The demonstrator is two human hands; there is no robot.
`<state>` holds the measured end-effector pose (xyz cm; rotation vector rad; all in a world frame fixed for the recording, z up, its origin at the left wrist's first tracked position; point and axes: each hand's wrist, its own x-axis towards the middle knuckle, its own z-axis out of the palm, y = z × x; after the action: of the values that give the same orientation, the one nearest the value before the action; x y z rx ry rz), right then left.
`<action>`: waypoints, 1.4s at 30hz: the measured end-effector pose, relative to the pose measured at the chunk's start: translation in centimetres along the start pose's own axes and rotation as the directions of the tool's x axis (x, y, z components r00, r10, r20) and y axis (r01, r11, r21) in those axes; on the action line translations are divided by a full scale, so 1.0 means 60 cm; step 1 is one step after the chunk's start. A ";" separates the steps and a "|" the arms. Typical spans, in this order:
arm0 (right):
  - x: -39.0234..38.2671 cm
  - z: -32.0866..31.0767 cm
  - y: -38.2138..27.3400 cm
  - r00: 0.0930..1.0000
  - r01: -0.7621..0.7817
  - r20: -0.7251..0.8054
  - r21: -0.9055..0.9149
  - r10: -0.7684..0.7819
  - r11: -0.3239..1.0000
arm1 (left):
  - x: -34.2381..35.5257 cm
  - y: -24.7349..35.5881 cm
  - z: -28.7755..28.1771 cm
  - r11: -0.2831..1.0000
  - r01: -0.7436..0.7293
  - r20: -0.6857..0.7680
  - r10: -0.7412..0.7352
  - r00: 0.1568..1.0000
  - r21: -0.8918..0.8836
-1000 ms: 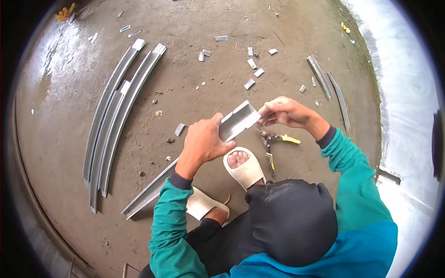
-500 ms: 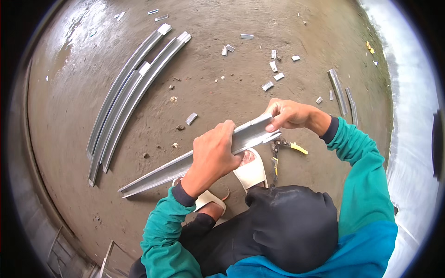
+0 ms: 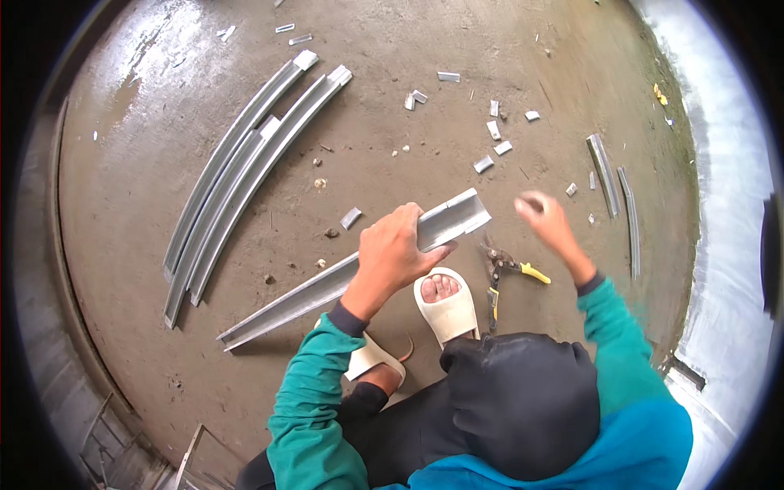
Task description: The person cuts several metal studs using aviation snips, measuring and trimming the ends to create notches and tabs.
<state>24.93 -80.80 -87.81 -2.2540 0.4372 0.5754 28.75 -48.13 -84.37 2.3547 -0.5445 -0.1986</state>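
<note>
My left hand [image 3: 396, 255] is closed around a grey metal channel [image 3: 286, 304], its thumb over the near side. The channel slants from its low end on the floor at the left up to its raised cut end beyond my fingers. Cut lines show across the walls near that end. My right hand [image 3: 545, 220] is off the channel, a short way to the right of its cut end; its fingers look curled but are smeared by motion. Below, between the two hands, tin snips [image 3: 500, 273] with yellow-and-black handles lie on the floor beside my sandal [image 3: 447, 306].
Several long metal channels [image 3: 245, 167] lie together at the left. Small cut metal pieces [image 3: 483, 164] are scattered ahead. Two shorter strips [image 3: 603, 175] rest at the right, near a pale wall [image 3: 727, 163]. A metal frame [image 3: 189, 453] stands at the lower left.
My right hand has let go of the channel's cut end and moved away to the right. The flap that stuck out there no longer shows. My left hand keeps its hold.
</note>
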 end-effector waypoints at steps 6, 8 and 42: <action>-0.207 0.185 0.095 0.944 -0.310 -0.102 -0.592 0.313 0.744 | 0.009 -0.061 0.082 0.997 0.049 0.063 -0.052 0.997 0.054; -0.217 0.218 0.087 0.929 -0.362 -0.173 -0.595 0.326 0.718 | 0.008 -0.081 0.095 0.999 -0.010 0.094 0.006 0.996 0.042; -0.052 -0.047 -0.203 0.503 0.820 0.333 -0.475 -0.798 0.319 | 0.043 0.058 -0.031 0.898 -0.367 0.336 0.277 0.900 0.242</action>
<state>28.79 -74.51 -77.28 -2.6130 -1.0773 0.1797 30.48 -50.43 -80.65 2.4900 -1.1808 -0.3340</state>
